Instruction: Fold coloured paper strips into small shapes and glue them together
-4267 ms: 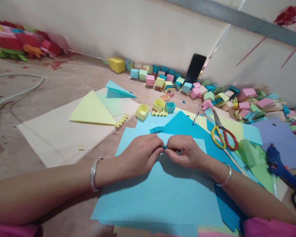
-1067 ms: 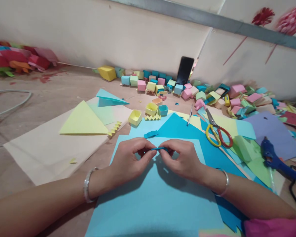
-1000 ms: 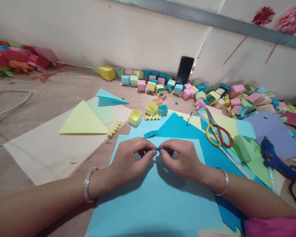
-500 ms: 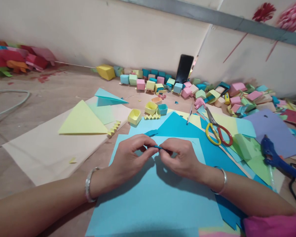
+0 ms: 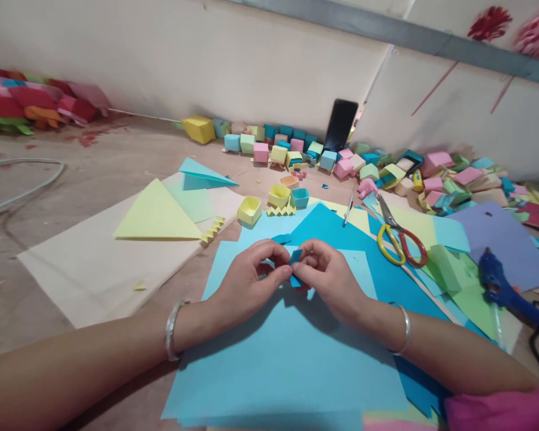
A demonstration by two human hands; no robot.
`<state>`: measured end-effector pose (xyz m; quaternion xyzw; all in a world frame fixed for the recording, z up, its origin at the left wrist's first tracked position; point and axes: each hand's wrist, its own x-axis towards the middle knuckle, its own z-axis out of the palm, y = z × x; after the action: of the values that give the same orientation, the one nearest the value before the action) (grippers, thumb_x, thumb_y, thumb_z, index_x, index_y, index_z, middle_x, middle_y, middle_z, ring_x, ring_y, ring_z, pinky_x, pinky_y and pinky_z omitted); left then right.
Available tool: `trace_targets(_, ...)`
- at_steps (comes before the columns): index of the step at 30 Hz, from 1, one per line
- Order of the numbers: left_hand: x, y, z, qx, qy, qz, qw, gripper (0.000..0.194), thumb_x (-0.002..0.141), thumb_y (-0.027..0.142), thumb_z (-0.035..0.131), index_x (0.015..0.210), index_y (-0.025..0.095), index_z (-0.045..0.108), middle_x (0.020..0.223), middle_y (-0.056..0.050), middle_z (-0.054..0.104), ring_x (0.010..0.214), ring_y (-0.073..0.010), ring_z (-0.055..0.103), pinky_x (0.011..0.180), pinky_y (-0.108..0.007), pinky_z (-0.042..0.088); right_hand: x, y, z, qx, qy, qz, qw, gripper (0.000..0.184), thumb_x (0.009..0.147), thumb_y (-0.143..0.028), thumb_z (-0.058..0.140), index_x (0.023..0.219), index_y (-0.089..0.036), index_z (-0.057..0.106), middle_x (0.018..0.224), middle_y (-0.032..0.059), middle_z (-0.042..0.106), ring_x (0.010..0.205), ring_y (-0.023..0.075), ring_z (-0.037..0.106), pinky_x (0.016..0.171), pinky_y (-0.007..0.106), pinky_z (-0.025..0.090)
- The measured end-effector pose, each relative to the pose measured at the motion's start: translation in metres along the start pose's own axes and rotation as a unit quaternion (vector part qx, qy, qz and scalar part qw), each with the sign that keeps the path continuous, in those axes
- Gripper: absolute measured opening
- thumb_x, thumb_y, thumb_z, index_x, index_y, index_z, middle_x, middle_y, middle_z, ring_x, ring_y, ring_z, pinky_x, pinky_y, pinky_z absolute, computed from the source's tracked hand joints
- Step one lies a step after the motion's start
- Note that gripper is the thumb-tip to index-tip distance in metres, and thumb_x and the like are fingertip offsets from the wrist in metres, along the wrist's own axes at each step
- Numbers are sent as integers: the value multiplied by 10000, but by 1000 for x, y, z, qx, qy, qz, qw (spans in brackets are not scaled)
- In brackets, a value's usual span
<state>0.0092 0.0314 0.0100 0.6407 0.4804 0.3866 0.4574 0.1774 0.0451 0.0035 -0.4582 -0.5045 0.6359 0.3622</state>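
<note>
My left hand point(image 5: 250, 280) and my right hand point(image 5: 327, 277) meet fingertip to fingertip over a light blue paper sheet point(image 5: 291, 359). Both pinch a small dark blue folded paper strip point(image 5: 295, 257), which stands bent between the thumbs and forefingers. Each wrist wears a silver bangle. A darker blue sheet point(image 5: 336, 230) lies under and behind the light one. A loose blue scrap point(image 5: 281, 238) rests just beyond my left fingers.
Scissors with yellow and red handles point(image 5: 401, 242) lie to the right, a blue glue gun point(image 5: 507, 290) further right. Small paper boxes point(image 5: 278, 194), a yellow triangle point(image 5: 157, 214), a propped phone point(image 5: 340, 125) and several coloured cubes sit toward the wall. A cable point(image 5: 22, 191) runs at left.
The blue strip, earlier stretched flat between my fingertips, is now bent up into a fold. Both hands have moved closer together and slightly away from me.
</note>
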Motion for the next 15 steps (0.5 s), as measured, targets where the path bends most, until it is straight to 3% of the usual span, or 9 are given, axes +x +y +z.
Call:
trace_targets(7, 3, 3, 3, -136, -30, -109, 984, 101, 794, 246, 624, 827, 177, 559, 742, 8, 578, 614, -109, 547, 515, -233, 461, 0, 0, 0, 0, -33, -2, 999, 170, 751, -212, 638, 828, -202, 486, 512, -91, 533, 451, 98, 571, 458, 216, 434)
trace_targets(15, 2, 1, 4, -240, -48, -137, 960, 136, 745, 140, 618, 829, 190, 523, 693, 49, 522, 551, -62, 473, 464, -186, 388, 2, 1, -5, 7, -50, -11, 999, 148, 725, -197, 594, 822, -206, 483, 450, -108, 505, 378, 78, 498, 374, 172, 351)
